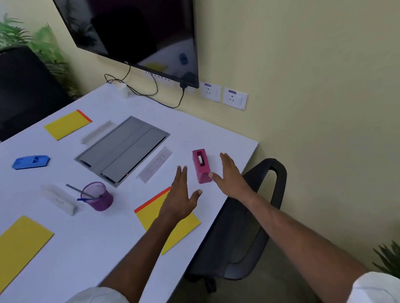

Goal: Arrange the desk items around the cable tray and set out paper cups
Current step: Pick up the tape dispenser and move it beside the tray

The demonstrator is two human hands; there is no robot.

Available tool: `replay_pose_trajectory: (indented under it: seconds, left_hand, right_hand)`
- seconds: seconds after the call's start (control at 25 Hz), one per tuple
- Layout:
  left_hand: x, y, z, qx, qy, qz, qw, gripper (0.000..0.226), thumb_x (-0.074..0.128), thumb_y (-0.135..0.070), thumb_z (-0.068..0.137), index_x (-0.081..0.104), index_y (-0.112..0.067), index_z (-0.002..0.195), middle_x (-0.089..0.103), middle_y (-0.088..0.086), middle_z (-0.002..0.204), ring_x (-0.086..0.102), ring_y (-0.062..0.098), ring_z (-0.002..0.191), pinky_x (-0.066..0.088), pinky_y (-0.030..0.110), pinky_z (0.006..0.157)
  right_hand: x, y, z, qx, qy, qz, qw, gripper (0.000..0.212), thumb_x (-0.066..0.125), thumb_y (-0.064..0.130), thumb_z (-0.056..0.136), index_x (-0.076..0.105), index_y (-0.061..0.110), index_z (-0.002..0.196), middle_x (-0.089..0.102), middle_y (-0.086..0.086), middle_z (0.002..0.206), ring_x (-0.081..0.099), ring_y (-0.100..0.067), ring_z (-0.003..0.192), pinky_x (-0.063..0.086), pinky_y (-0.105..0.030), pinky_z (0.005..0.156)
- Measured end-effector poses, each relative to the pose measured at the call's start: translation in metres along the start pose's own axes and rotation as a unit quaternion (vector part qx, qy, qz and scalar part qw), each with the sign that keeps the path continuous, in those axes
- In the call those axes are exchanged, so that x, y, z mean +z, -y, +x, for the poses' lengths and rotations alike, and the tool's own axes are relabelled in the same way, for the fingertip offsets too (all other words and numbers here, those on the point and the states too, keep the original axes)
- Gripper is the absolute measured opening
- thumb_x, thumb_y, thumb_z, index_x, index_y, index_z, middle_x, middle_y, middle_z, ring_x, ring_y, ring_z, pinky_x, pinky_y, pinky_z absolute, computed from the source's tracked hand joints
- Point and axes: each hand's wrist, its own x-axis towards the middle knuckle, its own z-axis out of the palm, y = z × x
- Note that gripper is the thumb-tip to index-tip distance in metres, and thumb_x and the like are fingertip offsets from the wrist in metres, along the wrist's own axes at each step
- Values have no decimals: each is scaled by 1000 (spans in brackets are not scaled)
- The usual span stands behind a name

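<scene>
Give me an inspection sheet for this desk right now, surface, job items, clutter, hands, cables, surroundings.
Surface: white desk, mostly bare.
Job's things: grey cable tray closed; pink tape dispenser between the hands; blue dispenser; purple pen cup; three yellow pads; no paper cups set out.
Clutter: nothing seen.
Hands: left hand and right hand open, flanking the pink dispenser.
Cables: black cable hanging from the screen.
Surroundings: black chair, wall sockets, plants.

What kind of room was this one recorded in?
Most likely an office meeting room: a white table with a built-in cable tray, a wall-mounted screen above it, and yellow notepads laid out at seats.
</scene>
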Motion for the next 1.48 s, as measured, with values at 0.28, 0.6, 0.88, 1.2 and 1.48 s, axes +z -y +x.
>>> replay_pose_trajectory:
  seconds: [0.28,0.6,0.88,1.2,1.48]
  left_hand:
    - [27,20,76,-37,3,-78,996,87,55,-52,98,9,-14,161,7,7,170,9,20,157,14,33,121]
    - [76,47,160,-80,27,-147,986,74,78,-28,83,41,-12,144,51,7,137,49,28,127,47,47,104]
    - [136,43,187,-210,-66,-176,959,99,84,-48,71,31,-19,149,48,0,141,45,22,128,55,43,94]
    - [154,56,198,-240,-162,-202,936,68,72,-34,83,44,-22,143,51,-4,134,44,11,117,38,12,83]
    - [93,95,254,-113,-171,-102,974,61,75,-23,82,56,-13,140,64,4,130,53,20,116,43,25,94]
  right_hand:
    - [1,-18,73,103,58,78,990,68,60,27,100,26,16,158,31,-6,163,37,-22,148,36,-36,118]
    - [25,-55,147,129,91,-5,987,55,49,12,103,33,15,156,38,-5,159,44,-22,142,40,-39,117]
    - [20,-74,267,-120,226,-288,923,88,46,-20,87,15,16,161,16,-3,169,22,-22,155,28,-34,123]
    - [51,-93,339,-315,316,-388,807,51,56,10,96,49,24,144,47,1,151,50,-24,135,44,-37,110]
    - [19,-90,390,-245,263,-302,883,76,82,-1,77,48,4,145,54,-15,137,57,-29,123,48,-40,106]
